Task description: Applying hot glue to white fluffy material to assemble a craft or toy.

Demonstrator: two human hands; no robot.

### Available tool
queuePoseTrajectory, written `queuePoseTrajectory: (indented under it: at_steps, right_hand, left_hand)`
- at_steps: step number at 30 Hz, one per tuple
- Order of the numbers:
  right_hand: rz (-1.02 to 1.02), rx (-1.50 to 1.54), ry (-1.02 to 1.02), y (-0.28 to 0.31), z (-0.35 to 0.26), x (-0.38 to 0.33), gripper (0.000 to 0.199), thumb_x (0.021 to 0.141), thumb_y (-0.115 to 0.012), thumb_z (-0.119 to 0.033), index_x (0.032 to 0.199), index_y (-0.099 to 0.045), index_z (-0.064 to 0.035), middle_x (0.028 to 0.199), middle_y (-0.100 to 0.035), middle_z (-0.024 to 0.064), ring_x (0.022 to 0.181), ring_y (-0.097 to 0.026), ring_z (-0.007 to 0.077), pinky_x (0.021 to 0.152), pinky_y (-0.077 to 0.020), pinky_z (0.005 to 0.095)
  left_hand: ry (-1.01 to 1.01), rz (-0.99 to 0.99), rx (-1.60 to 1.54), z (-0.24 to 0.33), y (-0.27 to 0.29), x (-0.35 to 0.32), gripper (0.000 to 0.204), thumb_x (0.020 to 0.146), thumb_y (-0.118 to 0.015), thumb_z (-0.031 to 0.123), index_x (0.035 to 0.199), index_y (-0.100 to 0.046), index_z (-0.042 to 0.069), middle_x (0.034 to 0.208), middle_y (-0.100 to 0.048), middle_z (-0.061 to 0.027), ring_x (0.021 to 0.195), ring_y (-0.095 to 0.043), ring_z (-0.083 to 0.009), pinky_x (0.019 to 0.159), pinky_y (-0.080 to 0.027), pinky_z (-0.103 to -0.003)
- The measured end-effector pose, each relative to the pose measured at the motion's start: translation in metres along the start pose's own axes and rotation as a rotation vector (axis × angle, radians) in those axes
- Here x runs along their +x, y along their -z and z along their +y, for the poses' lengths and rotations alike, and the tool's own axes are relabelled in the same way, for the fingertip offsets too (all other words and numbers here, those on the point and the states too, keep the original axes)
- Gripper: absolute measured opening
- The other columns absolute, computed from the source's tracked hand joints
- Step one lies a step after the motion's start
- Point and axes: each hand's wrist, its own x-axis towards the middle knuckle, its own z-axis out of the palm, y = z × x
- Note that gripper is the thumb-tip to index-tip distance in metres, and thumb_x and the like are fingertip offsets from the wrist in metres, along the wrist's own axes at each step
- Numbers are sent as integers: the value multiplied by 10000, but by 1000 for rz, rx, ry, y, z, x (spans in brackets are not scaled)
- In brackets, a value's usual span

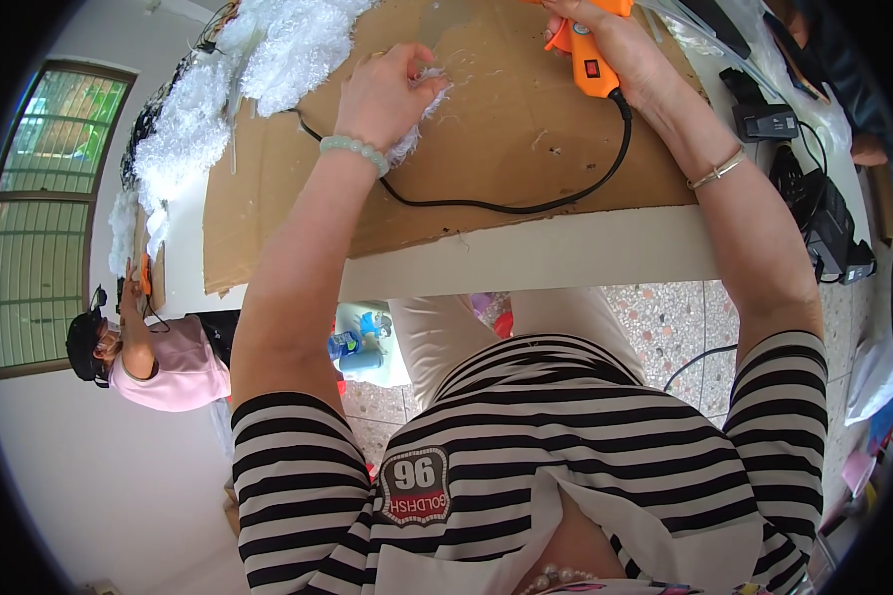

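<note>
My right hand (625, 52) is wrapped round the handle of an orange glue gun (593, 75) with a red switch; its upper part runs out of the picture at the top. From the handle's end a black cord (526, 208) loops across the cardboard and passes under my left wrist. My left hand (385, 97) is closed, thumb and fingers curled on a tuft of white fluffy fibre (422, 121), part of it hidden under the palm. Both hands are over a brown cardboard sheet (506, 134) strewn with glue strands and stray fibres.
Shiny white stringy plastic (268, 59) is heaped at the far left of the white table (536, 248). Black power adapters (764, 121) with cords lie at the right edge. A person in a pink top (174, 367) works at the left. Below, a stand holds blue bottles (345, 344).
</note>
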Motion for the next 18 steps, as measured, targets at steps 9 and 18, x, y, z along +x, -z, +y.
queuePoseTrajectory:
  at_steps: [9, 18]
  right_hand:
    - [-60, 4, 56, 0, 0, 1, 249, 898, -492, -139, 1070, -601, 4, 766, -609, 64, 676, -567, 160, 632, -462, 272]
    - [-17, -18, 17, -2, -2, -2, 249, 894, -500, -150, 1074, -588, -4, 763, -608, 66, 681, -573, 159, 631, -466, 272]
  left_hand:
    - [164, -77, -353, -11, 25, 3, 386, 807, -670, 250, 1099, -564, 22, 900, -662, -61, 821, -592, -131, 755, -463, -266]
    - [97, -61, -228, -32, 50, -3, 351, 823, -608, 139, 1161, -555, 58, 900, -670, -49, 836, -607, -136, 739, -479, -271]
